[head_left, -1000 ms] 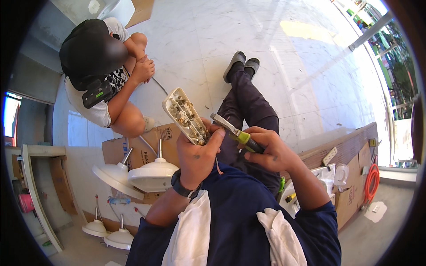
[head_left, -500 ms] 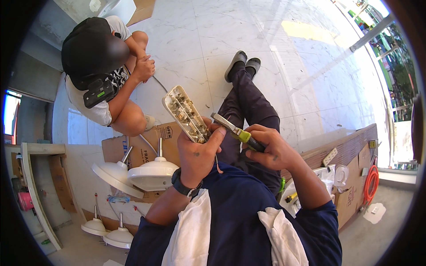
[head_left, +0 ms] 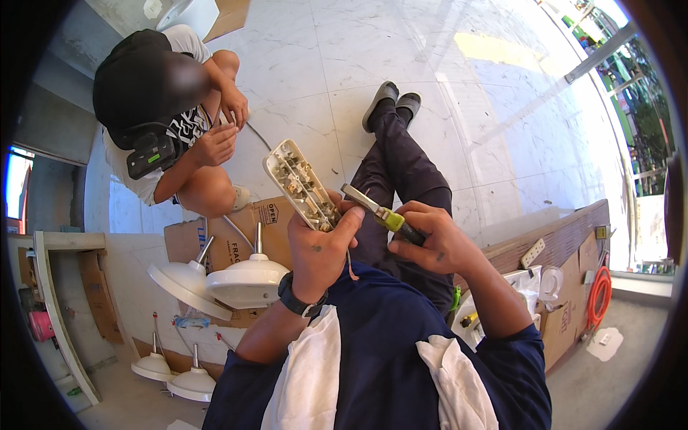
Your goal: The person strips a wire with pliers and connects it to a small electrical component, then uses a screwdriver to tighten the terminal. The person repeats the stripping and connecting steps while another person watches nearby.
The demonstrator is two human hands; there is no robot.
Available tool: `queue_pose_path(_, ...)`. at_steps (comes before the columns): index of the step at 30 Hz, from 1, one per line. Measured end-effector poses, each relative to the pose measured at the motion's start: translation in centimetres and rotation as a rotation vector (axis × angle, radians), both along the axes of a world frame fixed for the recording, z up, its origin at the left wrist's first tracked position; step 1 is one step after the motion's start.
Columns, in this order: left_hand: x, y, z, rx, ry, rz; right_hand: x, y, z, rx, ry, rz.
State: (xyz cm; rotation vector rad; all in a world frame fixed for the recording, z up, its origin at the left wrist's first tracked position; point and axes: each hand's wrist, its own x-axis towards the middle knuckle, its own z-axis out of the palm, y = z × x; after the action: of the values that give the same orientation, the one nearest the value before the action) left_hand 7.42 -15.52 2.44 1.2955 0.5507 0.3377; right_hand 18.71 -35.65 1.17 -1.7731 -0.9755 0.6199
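Note:
My left hand is closed round a cream power strip. Its casing is open, showing metal contacts and small parts inside. A short reddish wire hangs below my left fingers. In my right hand is a pair of pliers with green and black handles, my fingers wrapped round the grips. The metal jaws point up and left, close to the strip's lower end and my left fingertips. Whether the jaws grip a wire cannot be made out. A grey cable runs from the strip's far end toward the other person.
A person crouches at the far left, hands together. White dome-shaped fixtures with metal stems lie on cardboard at left. At right are a wooden board with a white socket strip, a white roll and coiled orange tubing.
The crouching person has leaned slightly left and parted their clasped hands, bringing the fingers together anew. My right fingers have shifted slightly on the pliers' handles. The power strip has barely moved.

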Motion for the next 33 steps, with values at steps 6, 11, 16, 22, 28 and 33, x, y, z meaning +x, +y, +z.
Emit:
queue_pose_path(6,0.0,0.0,-0.1,-0.003,-0.009,0.001,-0.2,0.3,-0.6,0.009,-0.044,-0.015)
queue_pose_path(11,-0.6,0.5,-0.8,-0.029,-0.063,-0.053,-0.2,0.1,-0.3,-0.012,-0.237,-0.06)
queue_pose_path(16,-1.2,0.9,-1.9,-0.181,-0.144,-0.05,-0.5,0.2,0.0,-0.054,-0.424,-0.107)
queue_pose_path(22,-1.7,0.8,-2.0,-0.1,-0.196,-0.024,-1.6,0.5,-1.0,-0.101,-0.373,-0.175)
queue_pose_path(28,-0.4,0.2,-3.4,-0.095,-0.086,-0.017,-2.4,0.4,-3.0,-0.258,-0.007,-0.223)
queue_pose_path(33,0.0,0.5,-4.2,-0.036,0.025,-0.105,-3.4,-1.8,-4.2,-0.282,-0.046,-0.254)
